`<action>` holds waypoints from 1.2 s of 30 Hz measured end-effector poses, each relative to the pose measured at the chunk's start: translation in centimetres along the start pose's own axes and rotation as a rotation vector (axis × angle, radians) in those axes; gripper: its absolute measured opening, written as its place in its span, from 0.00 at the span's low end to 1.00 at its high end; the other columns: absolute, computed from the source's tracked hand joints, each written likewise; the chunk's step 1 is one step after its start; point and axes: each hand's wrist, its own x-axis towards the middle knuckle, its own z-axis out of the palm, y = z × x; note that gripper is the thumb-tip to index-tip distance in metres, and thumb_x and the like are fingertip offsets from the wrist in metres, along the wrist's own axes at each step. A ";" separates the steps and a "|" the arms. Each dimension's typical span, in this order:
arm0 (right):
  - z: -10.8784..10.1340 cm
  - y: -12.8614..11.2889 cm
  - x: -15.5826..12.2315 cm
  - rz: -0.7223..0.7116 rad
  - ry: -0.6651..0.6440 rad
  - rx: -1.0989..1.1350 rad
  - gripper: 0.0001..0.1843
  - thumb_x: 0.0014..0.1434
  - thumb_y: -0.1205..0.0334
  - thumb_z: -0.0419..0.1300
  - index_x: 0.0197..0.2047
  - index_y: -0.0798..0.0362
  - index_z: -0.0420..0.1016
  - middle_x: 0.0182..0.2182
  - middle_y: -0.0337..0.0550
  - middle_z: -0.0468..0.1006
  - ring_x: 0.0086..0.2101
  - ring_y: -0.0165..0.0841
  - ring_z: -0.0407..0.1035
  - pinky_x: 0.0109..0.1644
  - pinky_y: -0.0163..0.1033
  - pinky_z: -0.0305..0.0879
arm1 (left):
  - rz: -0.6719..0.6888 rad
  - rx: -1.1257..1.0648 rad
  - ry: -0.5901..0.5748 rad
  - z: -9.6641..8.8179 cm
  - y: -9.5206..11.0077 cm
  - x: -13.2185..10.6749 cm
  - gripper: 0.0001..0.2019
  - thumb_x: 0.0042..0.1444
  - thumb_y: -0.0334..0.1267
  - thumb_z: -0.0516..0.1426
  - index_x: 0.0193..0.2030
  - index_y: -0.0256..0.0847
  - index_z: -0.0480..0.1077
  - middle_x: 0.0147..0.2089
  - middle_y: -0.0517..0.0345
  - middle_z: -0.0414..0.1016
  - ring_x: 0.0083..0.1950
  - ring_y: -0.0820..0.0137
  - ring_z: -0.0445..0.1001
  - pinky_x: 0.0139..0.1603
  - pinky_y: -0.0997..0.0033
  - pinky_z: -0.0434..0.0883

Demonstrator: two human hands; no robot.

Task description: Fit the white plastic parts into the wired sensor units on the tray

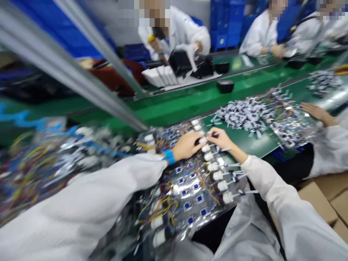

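My left hand [187, 145], with a blue wrist strap [169, 156], reaches over a clear plastic tray [178, 188]. Its thumb and fingers close on a white cylindrical part [202, 140] in the row along the tray's right side. Right beside it, my right hand [222, 139] is pinched on a small dark-and-pale piece [215, 135] against the same row. Thin pale stems stick out from the row's right side. Small blue modules [199, 198] and coloured wires [170, 207] fill the tray. The exact contact at the fingertips is partly hidden.
A heap of small white-and-black pieces [243, 113] lies on the green bench [255, 143]. Blurred wire bundles [35, 166] are at left, below a slanting metal post [81, 69]. A co-worker's hand [317, 111] rests near another wired tray [295, 121]. Cardboard boxes [318, 203] stand lower right.
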 end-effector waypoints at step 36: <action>-1.2 1.3 0.4 -0.024 -0.002 -0.185 0.23 0.53 0.45 0.76 0.35 0.49 0.69 0.31 0.40 0.80 0.34 0.35 0.75 0.38 0.40 0.70 | 0.011 -0.018 0.058 0.8 -0.7 0.8 0.19 0.74 0.50 0.54 0.56 0.37 0.75 0.54 0.46 0.81 0.55 0.59 0.73 0.57 0.59 0.69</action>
